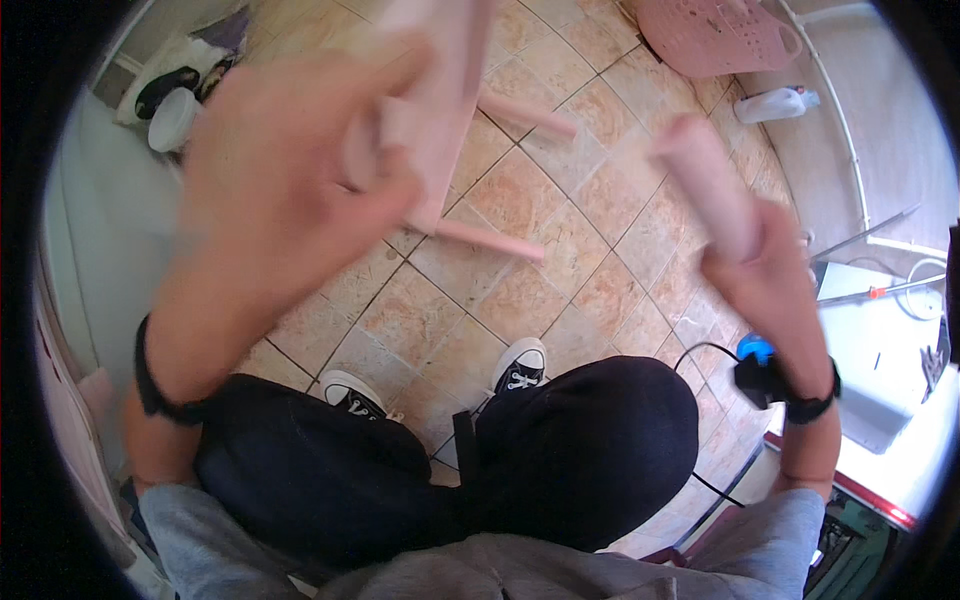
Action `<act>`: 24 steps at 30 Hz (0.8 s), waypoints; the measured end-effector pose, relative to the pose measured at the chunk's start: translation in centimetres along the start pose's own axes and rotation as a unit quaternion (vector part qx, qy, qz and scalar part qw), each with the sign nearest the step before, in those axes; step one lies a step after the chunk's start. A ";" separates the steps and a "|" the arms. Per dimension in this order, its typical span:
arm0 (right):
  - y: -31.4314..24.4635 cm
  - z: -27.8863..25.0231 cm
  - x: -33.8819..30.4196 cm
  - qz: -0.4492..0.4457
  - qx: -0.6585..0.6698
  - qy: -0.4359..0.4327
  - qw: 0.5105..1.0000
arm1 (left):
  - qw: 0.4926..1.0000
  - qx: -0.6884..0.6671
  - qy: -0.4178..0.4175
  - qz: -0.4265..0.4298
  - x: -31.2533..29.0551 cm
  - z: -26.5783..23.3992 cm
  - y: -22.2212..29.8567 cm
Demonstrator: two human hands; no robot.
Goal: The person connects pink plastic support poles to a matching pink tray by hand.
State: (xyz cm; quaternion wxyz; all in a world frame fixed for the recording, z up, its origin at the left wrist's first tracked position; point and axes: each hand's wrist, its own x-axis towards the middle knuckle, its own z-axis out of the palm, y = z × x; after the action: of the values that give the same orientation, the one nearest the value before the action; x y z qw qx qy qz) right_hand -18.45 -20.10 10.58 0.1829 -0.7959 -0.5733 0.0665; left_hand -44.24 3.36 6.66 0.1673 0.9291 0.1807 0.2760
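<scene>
No lettering, number or sign can be read, either on the pink cylinder (712, 190) held in the right hand (765, 270) or on the white bottle (772, 105) seen beyond that hand.

Pink basket (715, 42) near a white bottle (770, 106) above tiled floor (590, 310)

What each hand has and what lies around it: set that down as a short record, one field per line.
left hand: blurred, in front of the pink board; contact unclear
right hand: closed around a pink rod
pink board: two pink legs extend to its right
upper right: pink perforated basket, white bottle
footwear: black-and-white sneakers
floor: orange-beige tiles
</scene>
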 end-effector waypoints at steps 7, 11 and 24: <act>-0.8 -3.0 -1.2 0.201 0.101 -0.001 0.974 | 0.994 0.069 -0.082 -0.020 1.0 -1.3 2.7; -2.4 -0.5 0.8 0.069 0.141 -0.026 0.987 | 0.996 0.069 -0.009 0.053 0.5 0.4 1.8; -23.3 -5.9 10.4 -0.230 0.422 -0.059 0.875 | 0.992 0.116 -0.037 -0.029 -1.3 -1.9 2.8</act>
State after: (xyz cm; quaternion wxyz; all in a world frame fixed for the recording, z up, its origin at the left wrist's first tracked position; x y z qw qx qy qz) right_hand -33.85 -5.18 25.64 0.4771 -0.4835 -0.6677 0.3046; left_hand -45.63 0.76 8.74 0.0724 0.9461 0.2318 0.2141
